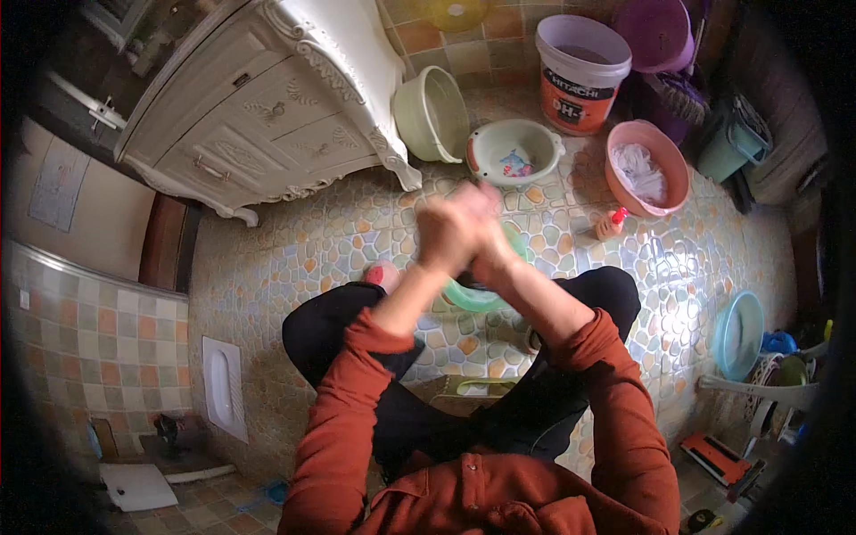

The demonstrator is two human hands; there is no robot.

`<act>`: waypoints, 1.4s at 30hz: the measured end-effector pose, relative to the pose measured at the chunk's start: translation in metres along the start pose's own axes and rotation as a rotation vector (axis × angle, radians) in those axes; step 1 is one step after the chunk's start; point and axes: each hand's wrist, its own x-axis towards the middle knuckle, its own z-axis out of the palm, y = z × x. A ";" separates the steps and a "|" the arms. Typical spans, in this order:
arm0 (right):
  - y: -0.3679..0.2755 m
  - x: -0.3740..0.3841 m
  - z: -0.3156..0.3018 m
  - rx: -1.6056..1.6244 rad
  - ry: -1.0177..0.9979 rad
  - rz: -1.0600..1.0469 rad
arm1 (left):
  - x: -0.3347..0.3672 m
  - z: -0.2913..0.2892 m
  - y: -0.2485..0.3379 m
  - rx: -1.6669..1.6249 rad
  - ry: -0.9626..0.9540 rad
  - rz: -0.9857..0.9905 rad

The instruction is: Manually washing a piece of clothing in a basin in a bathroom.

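left grip (443,236) and right grip (488,247) together, cannot tell if clamped; green plastic basin (480,301) likely light, slippery: take rim.

Your green basin (474,300) looks like smooth plastic. Your rust-red shirt (341,419) is cloth, dull with soft folds, and your black trousers (312,332) are dull cloth too. Around you, the floor (655,267) has a stony pattern and shines brightly on your right. The white cabinet (209,134) looks painted, with bumpy carved trim. You can see a smooth plastic pink tub (674,194) holding crumpled white cloth (640,171). The tall bucket (584,52) looks like plastic, and the blue basin (739,334) looks like glossy plastic.
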 end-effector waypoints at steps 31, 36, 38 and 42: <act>-0.009 0.021 -0.024 -0.236 -0.063 0.147 | 0.020 0.005 -0.020 0.148 -0.136 -0.451; 0.011 0.053 -0.054 -0.058 -0.143 -0.126 | -0.024 0.024 0.040 0.053 -0.089 -0.119; 0.005 0.032 -0.036 0.596 -0.197 0.175 | -0.012 0.014 0.003 0.103 -0.117 -0.163; -0.013 0.015 -0.015 -0.304 -0.006 0.140 | 0.006 0.008 -0.023 0.197 -0.002 -0.336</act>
